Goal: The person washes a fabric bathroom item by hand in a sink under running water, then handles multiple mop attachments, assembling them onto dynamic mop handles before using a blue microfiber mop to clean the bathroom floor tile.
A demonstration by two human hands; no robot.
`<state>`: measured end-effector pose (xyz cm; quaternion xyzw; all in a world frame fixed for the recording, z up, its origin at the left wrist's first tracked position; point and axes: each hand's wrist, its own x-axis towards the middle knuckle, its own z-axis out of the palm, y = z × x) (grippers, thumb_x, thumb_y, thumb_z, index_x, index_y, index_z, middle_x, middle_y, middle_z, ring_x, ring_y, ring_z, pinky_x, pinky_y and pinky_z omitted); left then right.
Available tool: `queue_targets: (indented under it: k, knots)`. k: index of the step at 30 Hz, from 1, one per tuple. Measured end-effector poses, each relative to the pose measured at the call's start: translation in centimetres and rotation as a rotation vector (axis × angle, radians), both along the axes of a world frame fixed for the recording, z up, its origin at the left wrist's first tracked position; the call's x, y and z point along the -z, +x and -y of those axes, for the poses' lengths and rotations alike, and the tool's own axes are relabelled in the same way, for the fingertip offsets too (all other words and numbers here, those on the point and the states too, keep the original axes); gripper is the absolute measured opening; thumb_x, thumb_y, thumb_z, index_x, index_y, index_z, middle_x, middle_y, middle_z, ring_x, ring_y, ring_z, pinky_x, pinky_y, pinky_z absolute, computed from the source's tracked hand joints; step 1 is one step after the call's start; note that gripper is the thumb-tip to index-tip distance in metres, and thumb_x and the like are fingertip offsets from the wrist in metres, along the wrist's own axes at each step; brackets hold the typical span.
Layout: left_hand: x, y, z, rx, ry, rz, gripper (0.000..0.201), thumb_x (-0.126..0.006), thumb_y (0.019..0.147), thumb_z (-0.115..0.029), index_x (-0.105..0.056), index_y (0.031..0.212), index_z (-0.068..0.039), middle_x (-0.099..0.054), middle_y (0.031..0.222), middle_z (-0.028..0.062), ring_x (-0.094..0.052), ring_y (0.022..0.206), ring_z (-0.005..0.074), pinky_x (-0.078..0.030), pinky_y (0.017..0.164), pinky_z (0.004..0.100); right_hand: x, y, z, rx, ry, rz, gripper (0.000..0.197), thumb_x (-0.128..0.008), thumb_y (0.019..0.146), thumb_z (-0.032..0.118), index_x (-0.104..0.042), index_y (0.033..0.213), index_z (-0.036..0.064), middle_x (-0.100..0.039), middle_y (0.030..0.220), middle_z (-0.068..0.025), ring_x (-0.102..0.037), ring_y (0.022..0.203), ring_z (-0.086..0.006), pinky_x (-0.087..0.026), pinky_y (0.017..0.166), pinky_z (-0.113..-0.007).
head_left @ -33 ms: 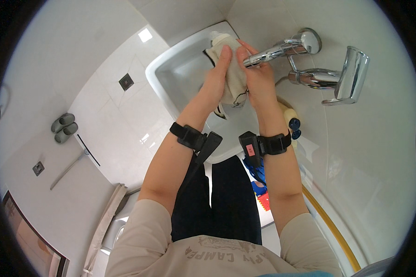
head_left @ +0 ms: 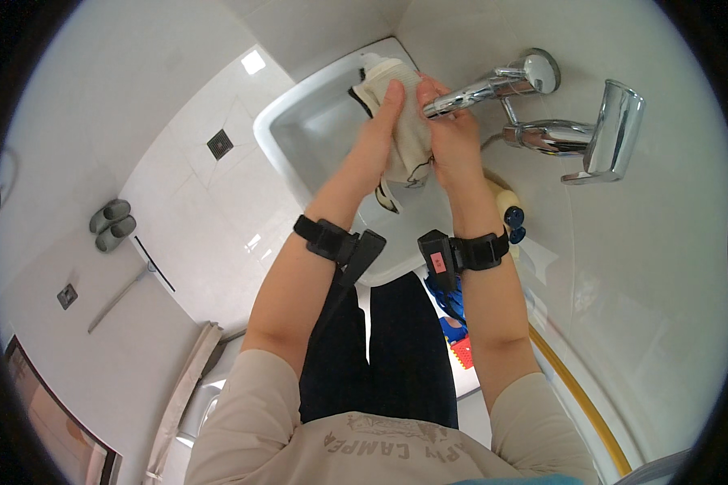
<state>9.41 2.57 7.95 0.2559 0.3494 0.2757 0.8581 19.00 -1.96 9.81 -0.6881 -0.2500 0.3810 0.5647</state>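
Note:
A wet-looking cream ribbed cloth [head_left: 410,139] with dark edging and a thin dark line pattern hangs over the white sink [head_left: 270,137]. My left hand [head_left: 378,133] is closed on its left side, thumb lying along the top. My right hand [head_left: 456,144] grips the right side, its fingers partly hidden behind the cloth and the tap. Just above the right hand, the chrome tap spout [head_left: 463,96] points at the cloth. A dark-edged flap of it dangles below my left hand. Whether water runs is hard to make out.
Right of the sink, a chrome mixer fitting [head_left: 554,137] and an upright chrome holder [head_left: 616,133] jut from the wall. Cream bottles with dark caps [head_left: 514,217] stand beside my right wrist. Grey slippers [head_left: 112,225] and a floor drain [head_left: 219,145] lie to the left.
The cloth has shifted slightly to the left between my hands, and its lower flap hangs a little differently. Both hands keep their hold.

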Motion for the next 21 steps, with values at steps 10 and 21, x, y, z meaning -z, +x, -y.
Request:
queue_targets:
  k: [10, 21]
  knots:
    - [-2.9, -0.7, -2.5, 0.174, 0.001, 0.130, 0.036, -0.062, 0.084, -0.021, -0.053, 0.112, 0.000, -0.058, 0.106, 0.0104, -0.057, 0.096, 0.0200, -0.050, 0.081, 0.0343, 2.9, 1.2, 1.0, 0.060, -0.161, 0.075, 0.027, -0.050, 0.086, 0.015, -0.049, 0.108, 0.0003, -0.054, 0.100, -0.0065, -0.051, 0.089, -0.0148, -0.043, 0.078, -0.029]
    - [-2.9, 0.5, -3.4, -0.025, 0.103, 0.169, 0.020, -0.062, 0.080, -0.011, -0.058, 0.096, 0.001, -0.062, 0.093, 0.0111, -0.060, 0.086, 0.0214, -0.052, 0.072, 0.0358, -0.9, -2.3, 1.6, -0.228, -0.017, 0.375, 0.076, -0.076, 0.062, 0.021, -0.036, 0.122, -0.0011, -0.042, 0.125, -0.0201, -0.043, 0.119, -0.0269, -0.039, 0.095, -0.035]
